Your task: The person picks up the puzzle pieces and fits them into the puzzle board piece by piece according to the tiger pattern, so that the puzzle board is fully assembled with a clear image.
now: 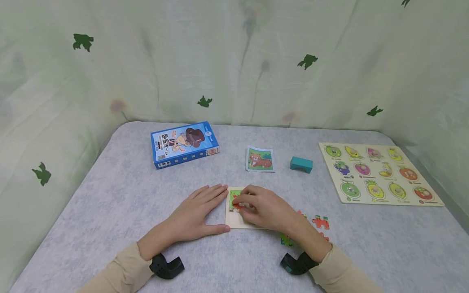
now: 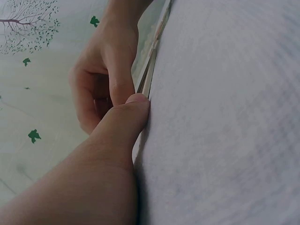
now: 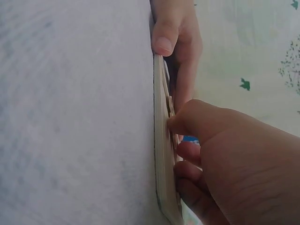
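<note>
A small wooden puzzle board (image 1: 234, 221) lies on the table between the two hands. My left hand (image 1: 196, 213) lies flat with straight fingers, its fingertips and thumb touching the board's left edge. Over the board, my right hand (image 1: 265, 207) has curled fingers and pinches a red puzzle piece (image 1: 238, 206) in the upper left part. Green and red pieces show beside its fingertips; the hand hides the board's right part. In the right wrist view the thumb (image 3: 185, 119) touches a piece slightly raised above the board (image 3: 160, 164). Loose puzzle pieces (image 1: 321, 222) lie by the right forearm, partly hidden.
Behind the board lies a bear picture card (image 1: 260, 159), with a teal block (image 1: 301, 163) to its right. A blue game box (image 1: 185, 143) sits at the back left. The fruit puzzle board (image 1: 360, 146) occupies the table's right side. A curtain surrounds the table.
</note>
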`<state>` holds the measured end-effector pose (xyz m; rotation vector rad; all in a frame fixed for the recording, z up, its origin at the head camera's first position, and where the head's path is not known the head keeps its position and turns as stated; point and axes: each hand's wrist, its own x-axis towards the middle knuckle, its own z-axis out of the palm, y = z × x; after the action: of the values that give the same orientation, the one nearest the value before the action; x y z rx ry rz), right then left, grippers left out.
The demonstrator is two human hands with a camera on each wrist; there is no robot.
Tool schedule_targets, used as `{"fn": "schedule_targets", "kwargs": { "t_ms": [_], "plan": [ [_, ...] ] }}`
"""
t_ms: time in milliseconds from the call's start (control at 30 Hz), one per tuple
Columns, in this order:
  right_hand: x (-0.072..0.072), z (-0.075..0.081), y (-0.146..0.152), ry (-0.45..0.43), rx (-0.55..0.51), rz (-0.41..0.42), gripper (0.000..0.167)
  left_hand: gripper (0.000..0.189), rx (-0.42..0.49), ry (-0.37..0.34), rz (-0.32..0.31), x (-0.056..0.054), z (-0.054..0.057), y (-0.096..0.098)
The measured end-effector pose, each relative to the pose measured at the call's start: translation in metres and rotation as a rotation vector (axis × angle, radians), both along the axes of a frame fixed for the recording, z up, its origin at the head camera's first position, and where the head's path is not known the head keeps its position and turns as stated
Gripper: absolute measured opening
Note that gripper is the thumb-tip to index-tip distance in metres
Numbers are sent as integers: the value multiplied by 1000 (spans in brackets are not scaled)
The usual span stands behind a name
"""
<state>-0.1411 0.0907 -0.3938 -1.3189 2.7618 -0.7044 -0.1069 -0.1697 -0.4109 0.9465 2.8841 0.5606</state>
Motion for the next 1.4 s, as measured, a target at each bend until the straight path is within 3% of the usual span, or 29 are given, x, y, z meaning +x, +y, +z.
{"fn": "schedule_targets", "kwargs": {
  "t_ms": [867, 1167, 1400],
  "plan": [
    [2, 2, 0, 11, 15, 24, 24, 99, 2, 0, 0, 0, 0, -1],
    [5, 5, 2, 52, 58, 44, 22, 99, 11, 2, 2, 0, 0, 0],
    [5, 9, 5, -55, 62, 47, 33, 99, 9, -1, 0, 1, 0, 0]
  ]
}}
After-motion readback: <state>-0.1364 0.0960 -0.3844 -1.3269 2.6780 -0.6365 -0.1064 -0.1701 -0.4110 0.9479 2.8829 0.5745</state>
